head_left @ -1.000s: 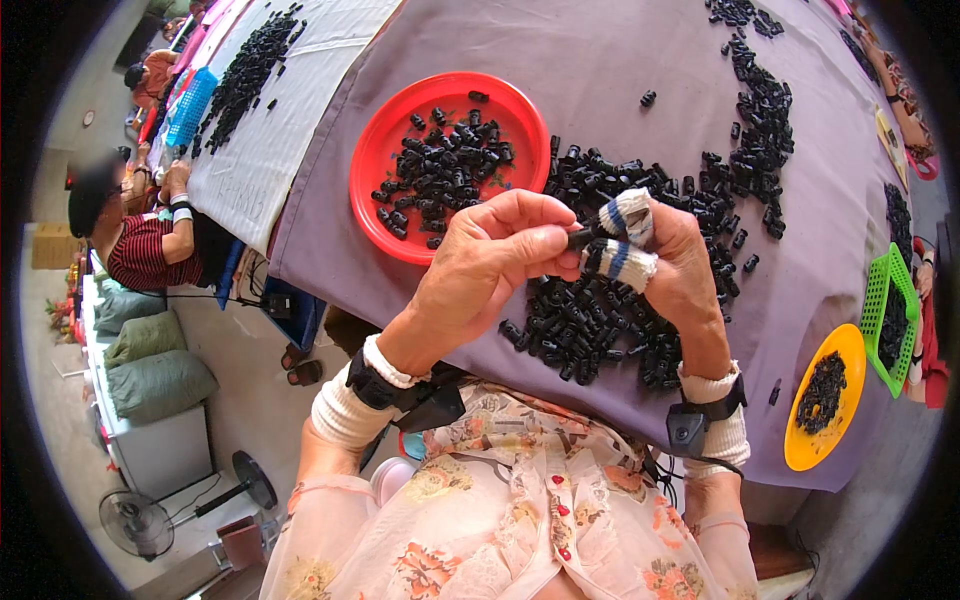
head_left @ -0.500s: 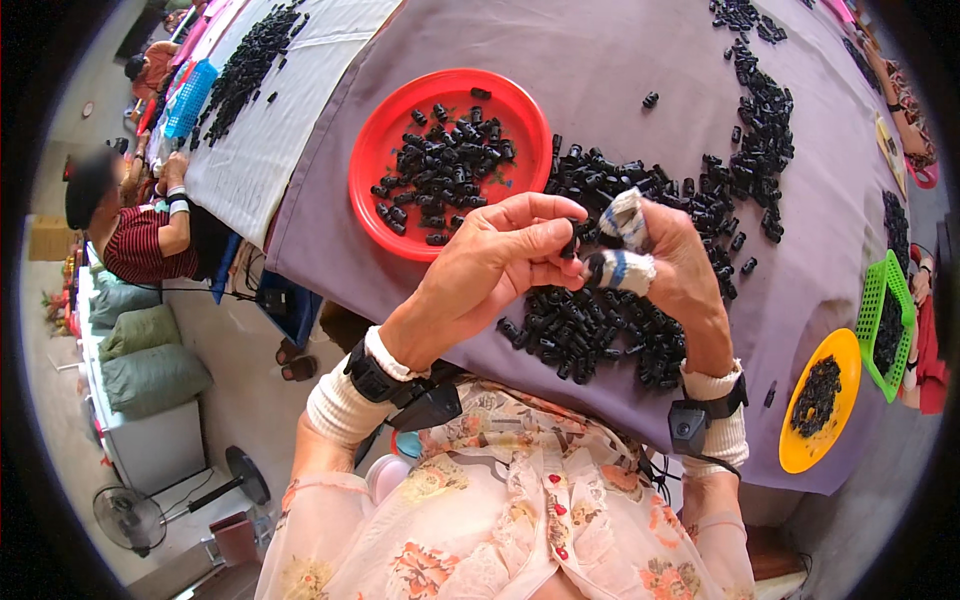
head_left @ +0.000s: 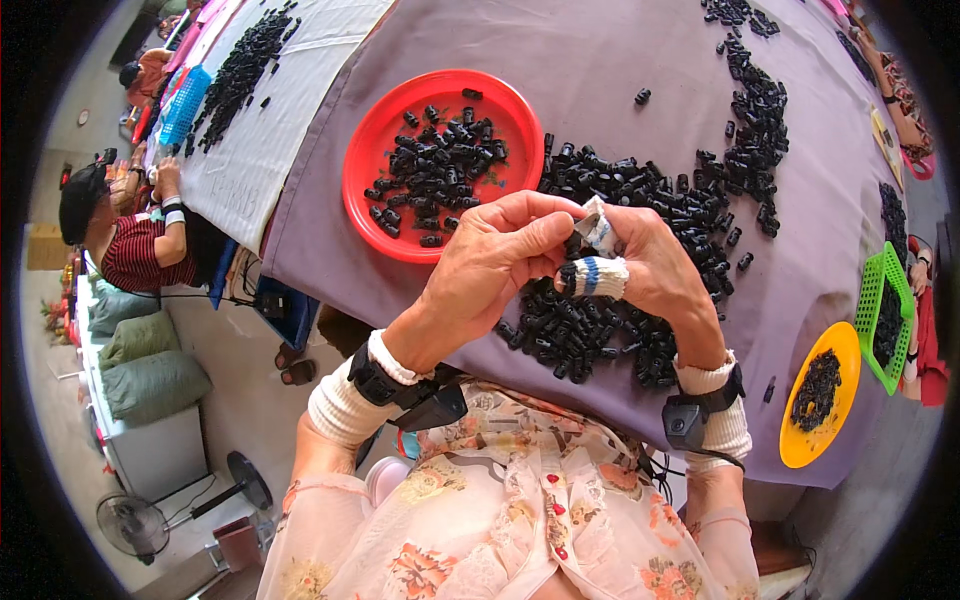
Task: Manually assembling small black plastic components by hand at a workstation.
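Note:
Over the near part of the cloth-covered table, my left hand is closed in a pinch on a small black cylindrical part. Only a little of the part shows between the fingers. My right hand meets it from the other side, its covered thumb and forefinger closed around the part. White cloth finger covers with blue stripes sit on those two fingers. Below and behind both hands spreads a pile of similar black parts. A red round tray holding more of them stands just beyond my left hand.
An orange plate with small black pieces and a green basket lie at the right edge. More black parts trail to the far right. A co-worker in a striped top sits at the left by a white-covered table.
My right hand has moved left and closed in, so its covered fingertips now meet the black part in my left hand. The left hand has shifted slightly.

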Action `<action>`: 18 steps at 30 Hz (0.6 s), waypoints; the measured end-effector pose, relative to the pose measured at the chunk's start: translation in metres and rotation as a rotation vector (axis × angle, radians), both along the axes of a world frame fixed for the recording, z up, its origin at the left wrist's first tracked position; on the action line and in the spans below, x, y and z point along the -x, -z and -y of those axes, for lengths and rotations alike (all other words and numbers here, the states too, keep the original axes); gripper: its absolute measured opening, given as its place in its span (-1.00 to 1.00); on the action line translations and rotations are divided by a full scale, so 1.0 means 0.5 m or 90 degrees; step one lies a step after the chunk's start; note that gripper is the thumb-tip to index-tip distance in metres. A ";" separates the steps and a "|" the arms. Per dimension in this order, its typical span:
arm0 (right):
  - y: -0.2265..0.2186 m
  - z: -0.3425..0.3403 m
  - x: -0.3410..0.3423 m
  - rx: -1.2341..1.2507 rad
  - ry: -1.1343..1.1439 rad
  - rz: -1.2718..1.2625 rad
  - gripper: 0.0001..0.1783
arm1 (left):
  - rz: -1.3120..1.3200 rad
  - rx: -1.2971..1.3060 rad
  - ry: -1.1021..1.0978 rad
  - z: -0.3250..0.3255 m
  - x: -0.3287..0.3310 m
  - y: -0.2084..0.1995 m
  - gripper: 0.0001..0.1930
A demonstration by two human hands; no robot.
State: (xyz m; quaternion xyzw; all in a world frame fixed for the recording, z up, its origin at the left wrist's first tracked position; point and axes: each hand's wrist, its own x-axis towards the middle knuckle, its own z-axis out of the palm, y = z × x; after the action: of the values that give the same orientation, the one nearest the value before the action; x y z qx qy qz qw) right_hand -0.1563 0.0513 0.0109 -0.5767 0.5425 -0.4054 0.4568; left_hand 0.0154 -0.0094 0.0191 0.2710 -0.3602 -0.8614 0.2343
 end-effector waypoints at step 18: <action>0.002 -0.003 -0.003 0.011 -0.034 0.019 -0.64 | -0.007 -0.006 0.010 0.005 -0.004 0.009 -0.81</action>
State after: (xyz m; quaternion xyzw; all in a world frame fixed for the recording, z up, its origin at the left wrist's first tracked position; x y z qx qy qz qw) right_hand -0.1547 0.0526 0.0098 -0.5887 0.5166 -0.4061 0.4707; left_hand 0.0175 -0.0119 0.0143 0.2644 -0.3574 -0.8662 0.2280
